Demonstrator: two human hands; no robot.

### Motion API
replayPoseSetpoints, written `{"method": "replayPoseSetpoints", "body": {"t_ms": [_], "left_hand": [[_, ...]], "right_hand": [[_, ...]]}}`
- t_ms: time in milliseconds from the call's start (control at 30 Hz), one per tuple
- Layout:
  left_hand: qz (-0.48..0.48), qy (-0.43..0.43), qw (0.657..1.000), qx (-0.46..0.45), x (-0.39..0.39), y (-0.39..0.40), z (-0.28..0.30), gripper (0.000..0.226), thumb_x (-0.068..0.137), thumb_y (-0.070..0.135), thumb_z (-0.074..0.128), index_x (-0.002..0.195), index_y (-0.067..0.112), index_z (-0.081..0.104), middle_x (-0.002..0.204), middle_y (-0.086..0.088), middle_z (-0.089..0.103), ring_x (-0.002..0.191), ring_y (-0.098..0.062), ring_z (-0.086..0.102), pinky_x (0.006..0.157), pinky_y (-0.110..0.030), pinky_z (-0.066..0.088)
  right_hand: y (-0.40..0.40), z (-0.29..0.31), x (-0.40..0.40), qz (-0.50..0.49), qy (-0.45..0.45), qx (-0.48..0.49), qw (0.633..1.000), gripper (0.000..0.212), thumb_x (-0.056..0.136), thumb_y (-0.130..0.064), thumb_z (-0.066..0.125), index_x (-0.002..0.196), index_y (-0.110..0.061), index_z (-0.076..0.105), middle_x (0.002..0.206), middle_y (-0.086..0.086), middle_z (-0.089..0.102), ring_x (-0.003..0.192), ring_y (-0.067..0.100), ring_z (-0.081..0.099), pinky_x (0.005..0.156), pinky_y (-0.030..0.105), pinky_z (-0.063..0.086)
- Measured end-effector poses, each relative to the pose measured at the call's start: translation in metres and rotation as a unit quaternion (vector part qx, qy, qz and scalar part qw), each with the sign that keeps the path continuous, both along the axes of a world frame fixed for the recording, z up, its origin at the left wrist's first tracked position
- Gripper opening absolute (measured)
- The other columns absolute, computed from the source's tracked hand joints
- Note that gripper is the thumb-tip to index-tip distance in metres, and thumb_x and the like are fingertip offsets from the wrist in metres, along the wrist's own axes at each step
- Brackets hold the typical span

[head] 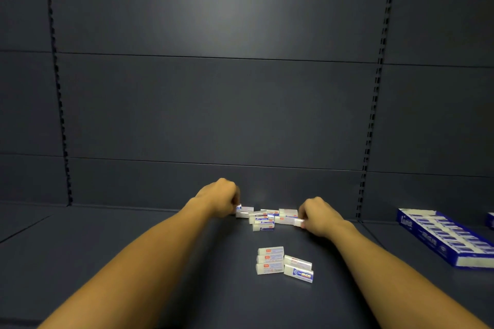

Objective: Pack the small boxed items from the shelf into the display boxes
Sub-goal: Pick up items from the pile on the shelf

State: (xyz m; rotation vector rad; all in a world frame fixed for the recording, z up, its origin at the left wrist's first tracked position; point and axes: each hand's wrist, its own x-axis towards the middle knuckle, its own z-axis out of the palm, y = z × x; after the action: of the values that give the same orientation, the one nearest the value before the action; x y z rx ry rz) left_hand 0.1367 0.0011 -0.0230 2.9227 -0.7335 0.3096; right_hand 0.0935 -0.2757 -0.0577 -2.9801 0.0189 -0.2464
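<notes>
Several small white boxed items [263, 219] with blue and red print lie in a loose pile near the back of the dark shelf [133, 248]. My left hand [220, 199] reaches to the pile's left end, its curled fingers on a small box [244, 211] there. My right hand [319, 218] pinches the end of another small box [290, 220] at the pile's right side. A nearer group of small boxes [283, 263] lies side by side in front of the pile. A blue display box [443, 238], filled with rows of the same items, sits at the right.
The shelf's dark back panel [213, 115] rises just behind the pile, with slotted uprights [367, 155] on both sides. The edge of a second blue box [490, 220] shows at the far right border.
</notes>
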Motion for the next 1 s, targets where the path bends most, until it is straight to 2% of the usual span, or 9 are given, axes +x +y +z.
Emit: {"method": "replayPoseSetpoints", "body": {"t_ms": [133, 367, 433, 533, 667, 767, 933, 1000], "left_hand": [[-0.026, -0.01, 1.0, -0.009, 0.004, -0.028, 0.01, 0.017, 0.09, 0.012, 0.063, 0.103, 0.018, 0.071, 0.106, -0.002, 0.068, 0.092, -0.024, 0.065, 0.083, -0.041, 0.059], [-0.095, -0.016, 0.994, 0.057, -0.009, -0.099, 0.004, 0.023, 0.087, 0.008, 0.062, 0.106, 0.02, 0.069, 0.108, -0.003, 0.066, 0.093, -0.025, 0.064, 0.073, -0.036, 0.054], [-0.113, -0.024, 0.992, 0.057, -0.015, -0.121, 0.006, 0.022, 0.086, 0.008, 0.061, 0.103, 0.019, 0.069, 0.107, -0.003, 0.066, 0.09, -0.025, 0.063, 0.068, -0.034, 0.047], [-0.141, -0.028, 0.988, 0.056, -0.029, -0.155, 0.009, 0.018, 0.088, 0.011, 0.064, 0.103, 0.019, 0.068, 0.106, -0.004, 0.066, 0.088, -0.024, 0.062, 0.068, -0.033, 0.047], [-0.171, -0.038, 0.983, 0.061, -0.056, -0.201, 0.007, 0.014, 0.088, 0.012, 0.065, 0.1, 0.017, 0.069, 0.105, -0.004, 0.066, 0.089, -0.026, 0.064, 0.07, -0.036, 0.051], [-0.186, -0.036, 0.98, 0.065, -0.08, -0.235, 0.006, 0.016, 0.087, 0.011, 0.063, 0.1, 0.017, 0.069, 0.106, -0.005, 0.065, 0.091, -0.027, 0.064, 0.071, -0.035, 0.05], [-0.196, -0.036, 0.979, 0.053, -0.122, -0.291, 0.004, 0.014, 0.087, 0.011, 0.063, 0.097, 0.02, 0.066, 0.107, -0.003, 0.064, 0.09, -0.026, 0.063, 0.068, -0.035, 0.047], [-0.198, -0.04, 0.978, 0.054, -0.139, -0.312, 0.004, 0.012, 0.088, 0.012, 0.063, 0.095, 0.021, 0.065, 0.108, -0.004, 0.063, 0.091, -0.027, 0.063, 0.069, -0.035, 0.047]], "right_hand": [[-0.026, 0.017, -0.02, -0.044, -0.018, 0.014, 0.999, 0.009, 0.088, -0.016, 0.071, 0.094, -0.02, 0.077, 0.097, 0.001, 0.07, 0.088, 0.021, 0.067, 0.083, 0.039, 0.059], [-0.083, 0.028, -0.072, -0.12, -0.028, 0.006, 0.992, 0.014, 0.088, -0.015, 0.067, 0.094, -0.024, 0.076, 0.097, -0.001, 0.069, 0.086, 0.02, 0.066, 0.081, 0.037, 0.058], [-0.101, 0.029, -0.089, -0.144, -0.03, 0.0, 0.989, 0.015, 0.087, -0.015, 0.066, 0.093, -0.024, 0.076, 0.099, 0.001, 0.07, 0.087, 0.022, 0.067, 0.082, 0.039, 0.059], [-0.129, 0.028, -0.116, -0.169, -0.02, -0.003, 0.985, 0.014, 0.089, -0.016, 0.067, 0.098, -0.022, 0.076, 0.102, 0.002, 0.07, 0.09, 0.021, 0.067, 0.085, 0.038, 0.058], [-0.167, 0.026, -0.155, -0.198, -0.025, -0.006, 0.98, 0.01, 0.089, -0.021, 0.068, 0.096, -0.023, 0.075, 0.101, 0.001, 0.068, 0.086, 0.02, 0.065, 0.074, 0.032, 0.053], [-0.194, 0.024, -0.187, -0.22, -0.022, -0.006, 0.975, 0.011, 0.087, -0.019, 0.068, 0.095, -0.022, 0.075, 0.102, 0.001, 0.069, 0.09, 0.021, 0.066, 0.077, 0.035, 0.056], [-0.242, 0.018, -0.237, -0.232, -0.017, 0.008, 0.973, 0.017, 0.09, -0.028, 0.072, 0.105, -0.021, 0.074, 0.107, 0.0, 0.07, 0.097, 0.019, 0.066, 0.086, 0.036, 0.056], [-0.261, 0.017, -0.256, -0.234, -0.013, 0.014, 0.972, 0.014, 0.09, -0.028, 0.072, 0.103, -0.022, 0.074, 0.106, 0.001, 0.07, 0.096, 0.018, 0.065, 0.088, 0.036, 0.056]]}}
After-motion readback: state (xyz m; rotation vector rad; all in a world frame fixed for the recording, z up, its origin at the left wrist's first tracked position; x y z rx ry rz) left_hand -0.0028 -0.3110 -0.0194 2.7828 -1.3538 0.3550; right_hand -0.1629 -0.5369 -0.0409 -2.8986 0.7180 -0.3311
